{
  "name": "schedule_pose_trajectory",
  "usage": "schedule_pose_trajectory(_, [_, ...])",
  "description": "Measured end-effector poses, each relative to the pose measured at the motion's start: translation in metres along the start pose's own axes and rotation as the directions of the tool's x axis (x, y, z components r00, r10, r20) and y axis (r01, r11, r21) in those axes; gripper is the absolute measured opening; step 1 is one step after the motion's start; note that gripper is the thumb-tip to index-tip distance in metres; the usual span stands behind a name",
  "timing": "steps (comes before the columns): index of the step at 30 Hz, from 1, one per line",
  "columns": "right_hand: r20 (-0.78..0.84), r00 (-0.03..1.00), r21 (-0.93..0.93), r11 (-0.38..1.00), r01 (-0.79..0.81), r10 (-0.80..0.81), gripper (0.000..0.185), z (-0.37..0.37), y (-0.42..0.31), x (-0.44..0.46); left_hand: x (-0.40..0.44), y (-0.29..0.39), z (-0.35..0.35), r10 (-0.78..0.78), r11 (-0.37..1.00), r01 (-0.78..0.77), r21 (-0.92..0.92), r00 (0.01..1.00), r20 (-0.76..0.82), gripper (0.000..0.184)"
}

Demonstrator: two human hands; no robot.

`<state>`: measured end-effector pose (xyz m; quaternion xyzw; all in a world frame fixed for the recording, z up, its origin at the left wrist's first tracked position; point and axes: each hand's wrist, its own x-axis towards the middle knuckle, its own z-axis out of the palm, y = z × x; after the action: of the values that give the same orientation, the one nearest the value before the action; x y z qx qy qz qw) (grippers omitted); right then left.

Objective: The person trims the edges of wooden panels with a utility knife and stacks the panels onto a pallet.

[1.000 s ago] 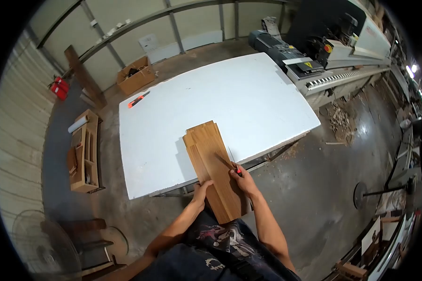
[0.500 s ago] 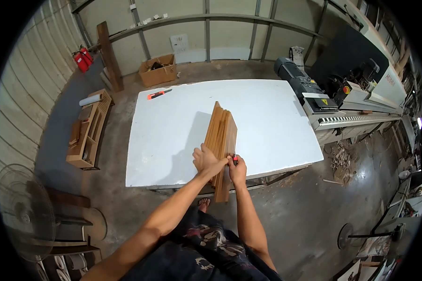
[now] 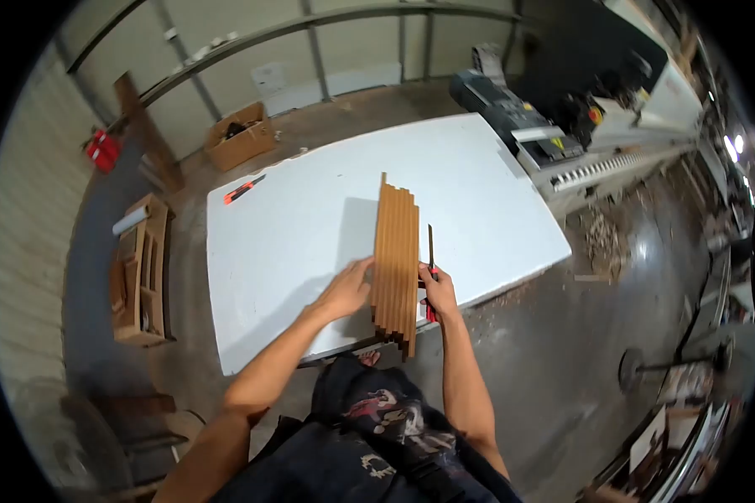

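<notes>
Several brown wooden boards (image 3: 396, 260) stand on edge, pressed together in a bundle over the near edge of the white-topped table (image 3: 294, 235). Against the bundle's left side rests my left hand (image 3: 346, 289), its fingers bent round the outer board. My right hand (image 3: 439, 292) is on the right side, closed round a red and black handled tool (image 3: 432, 272) with a thin dark blade pointing away from me; its fingertips touch the boards. The boards' ends are uneven. Near the table's far left corner lies an orange and black knife (image 3: 240, 192).
A cardboard box (image 3: 242, 138) is on the floor beyond the table. A large machine (image 3: 596, 159) adjoins the right back corner. To the left stands a wooden shelf unit (image 3: 147, 272), with a fan (image 3: 63, 436) below it. Wood scraps (image 3: 602, 239) lie right.
The boards have gone from lying flat, broad face up, to standing on edge. My left hand has shifted to their left side. The view has swung about.
</notes>
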<state>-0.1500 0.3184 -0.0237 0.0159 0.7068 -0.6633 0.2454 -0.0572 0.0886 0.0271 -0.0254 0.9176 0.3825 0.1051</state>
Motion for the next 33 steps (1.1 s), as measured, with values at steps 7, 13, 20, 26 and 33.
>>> schedule_pose_trajectory(7, [0.025,0.999,0.019,0.999,-0.04,0.04,0.034,-0.004,0.0,-0.029,0.076,0.027,-0.069,0.566,0.278,-0.793,0.542,0.591,0.575,0.121])
schedule_pose_trajectory(13, [-0.274,0.934,0.27,0.95,-0.155,0.23,0.066,-0.021,0.004,-0.11,0.145,0.014,-0.051,0.696,0.066,-0.997,0.038,0.073,0.714,0.108])
schedule_pose_trajectory(20, [-0.648,0.738,0.512,0.825,0.238,0.189,0.085,-0.018,0.015,-0.221,0.151,0.029,-0.018,0.831,0.209,-0.973,0.098,0.23,0.506,0.103])
schedule_pose_trajectory(26, [-0.75,0.66,0.365,0.855,0.369,0.035,0.109,0.005,0.028,-0.192,0.154,0.054,0.009,0.816,0.332,-0.911,0.247,0.408,0.41,0.104])
schedule_pose_trajectory(33, [-0.706,0.702,0.357,0.902,0.242,0.091,0.094,0.013,0.033,-0.135,0.169,0.039,0.007,0.847,0.274,-0.931,0.242,0.352,0.399,0.107])
